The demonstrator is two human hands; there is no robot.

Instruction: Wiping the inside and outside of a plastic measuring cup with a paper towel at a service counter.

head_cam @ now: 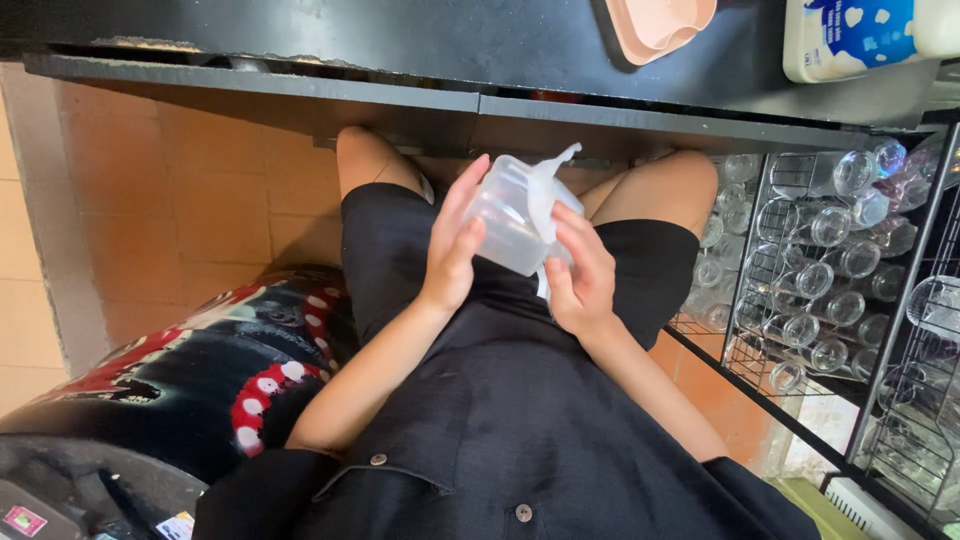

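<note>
Over my lap I hold a small clear plastic container (pixel 510 225). My left hand (pixel 452 240) wraps its left side with the fingers up along the wall. My right hand (pixel 580 275) grips its lower right corner. A thin strip of white plastic film (pixel 548 185) curls up from the container's top and hangs down between my hands. I am seated, in black clothes, with both knees under the edge of a black counter (pixel 420 110).
A pink tray (pixel 655 25) and a white-and-blue tub (pixel 850 35) sit on the counter. Wire racks (pixel 840 260) full of clear glasses stand at my right. A black, red and white patterned stool (pixel 200 370) is at my left, on orange floor tiles (pixel 170 200).
</note>
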